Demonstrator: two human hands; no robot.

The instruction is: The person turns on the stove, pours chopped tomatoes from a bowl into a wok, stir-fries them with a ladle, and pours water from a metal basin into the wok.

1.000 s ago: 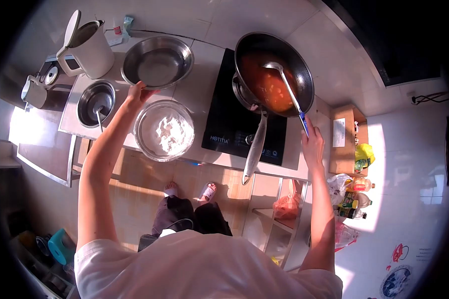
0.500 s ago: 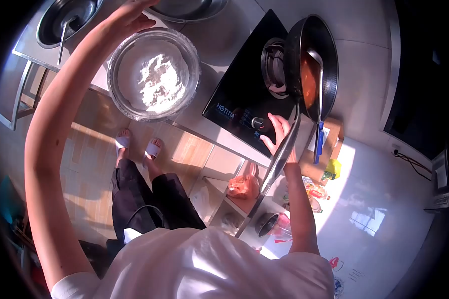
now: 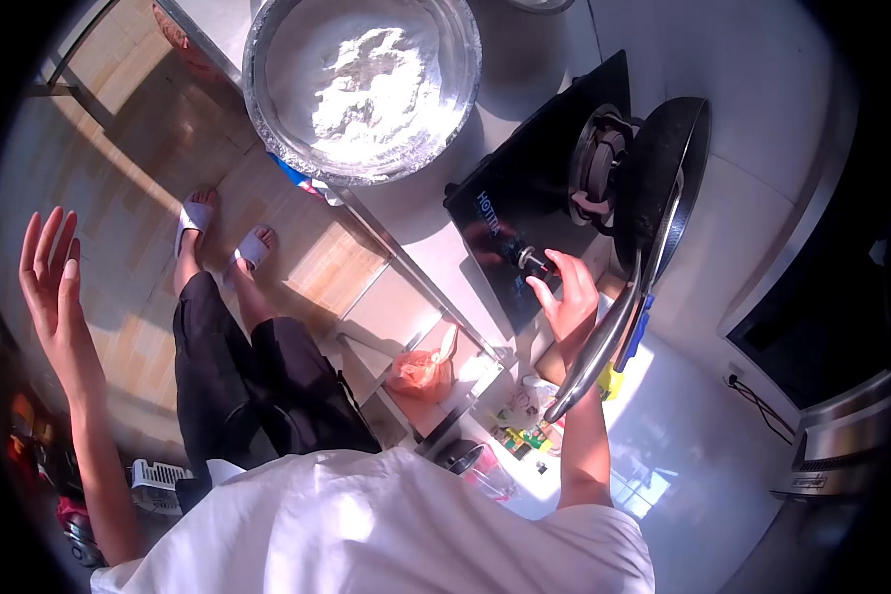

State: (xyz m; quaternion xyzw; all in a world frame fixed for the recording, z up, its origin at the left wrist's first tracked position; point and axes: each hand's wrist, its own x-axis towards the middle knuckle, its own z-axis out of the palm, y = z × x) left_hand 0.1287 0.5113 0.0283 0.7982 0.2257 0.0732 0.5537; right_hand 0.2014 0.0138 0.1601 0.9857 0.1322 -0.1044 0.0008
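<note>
My right hand (image 3: 570, 302) is by the knob (image 3: 533, 259) of the black stove (image 3: 510, 213), thumb and fingers apart, with nothing between them. Behind the pan's handle (image 3: 604, 342), the wrist is partly hidden. The black pan (image 3: 653, 183) sits by the burner (image 3: 599, 163), seen nearly edge-on, so its contents are hidden. A spatula with a blue handle (image 3: 636, 332) rests in it. Out over the floor at the left, my left hand (image 3: 54, 282) is raised with fingers spread and empty. A metal bowl (image 3: 267, 119) of white flour (image 3: 376, 89) sits on the counter.
Below the counter, an orange plastic bag (image 3: 421, 374) lies on a shelf. Bottles and packets (image 3: 525, 426) stand farther right. A metal appliance (image 3: 837, 441) is at the right edge, with black cables (image 3: 757, 404) on the wall near it.
The view has turned and shifted right. My right hand has let go of the spatula and moved to the stove knob. My left hand has left the steel basin and swung out left.
</note>
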